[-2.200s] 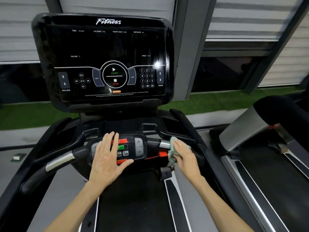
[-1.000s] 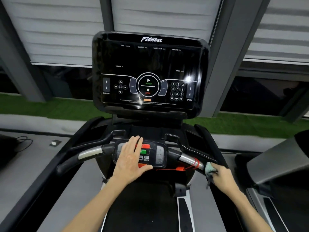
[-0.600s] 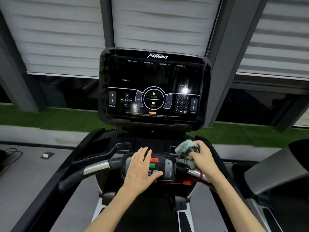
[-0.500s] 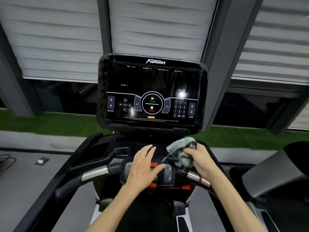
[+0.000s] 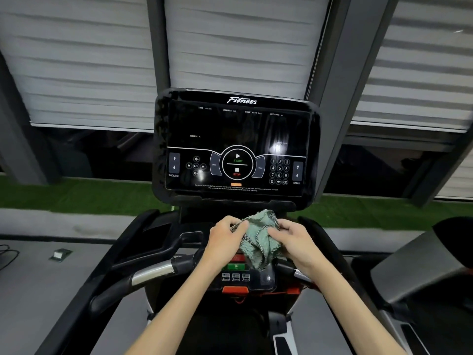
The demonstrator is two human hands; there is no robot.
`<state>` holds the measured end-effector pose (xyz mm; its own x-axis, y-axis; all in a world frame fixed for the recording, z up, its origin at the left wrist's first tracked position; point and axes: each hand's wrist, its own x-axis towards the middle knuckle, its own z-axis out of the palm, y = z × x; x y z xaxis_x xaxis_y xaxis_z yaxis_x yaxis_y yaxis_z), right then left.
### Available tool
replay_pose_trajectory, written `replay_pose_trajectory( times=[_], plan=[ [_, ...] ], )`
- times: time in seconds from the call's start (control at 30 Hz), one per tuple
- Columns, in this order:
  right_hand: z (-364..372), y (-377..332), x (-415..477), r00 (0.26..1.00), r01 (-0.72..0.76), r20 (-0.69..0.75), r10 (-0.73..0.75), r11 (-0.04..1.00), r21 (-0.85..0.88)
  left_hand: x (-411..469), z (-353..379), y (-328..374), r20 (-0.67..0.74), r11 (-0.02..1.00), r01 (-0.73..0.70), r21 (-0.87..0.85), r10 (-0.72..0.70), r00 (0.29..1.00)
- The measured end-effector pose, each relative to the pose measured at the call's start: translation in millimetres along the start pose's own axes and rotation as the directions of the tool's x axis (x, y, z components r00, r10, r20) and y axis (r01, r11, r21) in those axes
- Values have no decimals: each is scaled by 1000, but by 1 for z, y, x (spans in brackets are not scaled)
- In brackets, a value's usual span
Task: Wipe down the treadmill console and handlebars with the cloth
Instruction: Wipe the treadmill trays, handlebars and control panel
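Observation:
A crumpled green cloth (image 5: 259,239) hangs in the air between both hands, just below the black treadmill console (image 5: 236,147). My left hand (image 5: 225,240) pinches its left edge and my right hand (image 5: 294,239) grips its right side. Under the cloth sits the small control pad (image 5: 236,274) with red, green and grey buttons, partly hidden. The handlebar with a silver grip (image 5: 151,274) runs to the left; the right grip (image 5: 299,274) shows under my right wrist.
A second treadmill (image 5: 419,265) stands close on the right. A red safety clip and cord (image 5: 236,290) lie below the control pad. A small box (image 5: 60,254) and cables lie on the floor at left. Green turf and shuttered windows are behind the console.
My left hand has lifted off the control pad and taken the cloth's left edge. My right hand brought the cloth from the right handlebar to the middle. The view tilted upward.

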<state>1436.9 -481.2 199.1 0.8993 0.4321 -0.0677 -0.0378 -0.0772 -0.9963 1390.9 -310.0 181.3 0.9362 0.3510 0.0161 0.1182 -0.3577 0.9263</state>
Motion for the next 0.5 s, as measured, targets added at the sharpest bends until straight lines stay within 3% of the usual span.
replay_pose_trajectory(
  times=[0.07,0.13,0.27,0.37,0.5],
  plan=[
    [-1,5,0,992,69,-91,-90,974,-216,0,-6,-5,-1,997,7,80,-7,1000],
    [0,7,1,974,114,-148,-170,939,-324,-1,-9,-7,10,995,-4,95,3,1000],
    [6,-2,-2,946,259,-91,-312,892,-370,2,-11,-6,121,987,51,-151,-32,992],
    [4,-12,-4,939,307,-66,-339,907,-288,6,-14,-7,127,990,25,-138,-8,992],
    [-1,-18,-3,996,72,-57,-71,997,24,5,-18,-3,41,992,-21,-121,26,999]
  ],
)
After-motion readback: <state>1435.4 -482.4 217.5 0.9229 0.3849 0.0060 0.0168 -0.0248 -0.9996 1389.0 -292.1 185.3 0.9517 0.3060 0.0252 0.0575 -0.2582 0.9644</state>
